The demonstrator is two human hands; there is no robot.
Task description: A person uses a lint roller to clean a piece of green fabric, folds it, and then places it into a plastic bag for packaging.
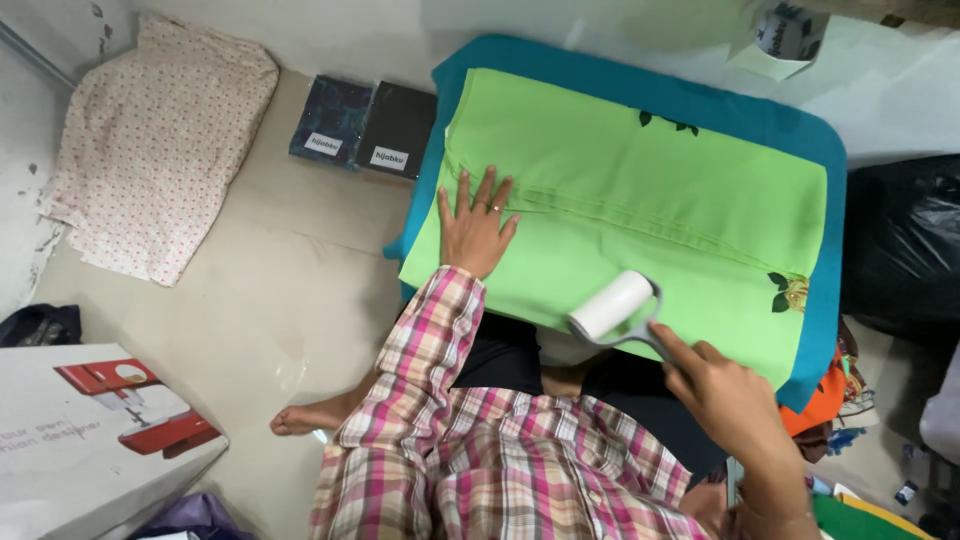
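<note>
lint roller [611, 305] in right hand [725, 395], left hand [474, 232] flat on green cloth [640, 215].

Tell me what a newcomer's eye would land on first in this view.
The bright green folded cloth dominates, spread over a teal padded board at centre right. The left hand lies flat on the cloth's near-left part, while the right hand holds a white lint roller at the cloth's lower edge. At lower left sits a white cardboard box picturing a red sewing machine.
</note>
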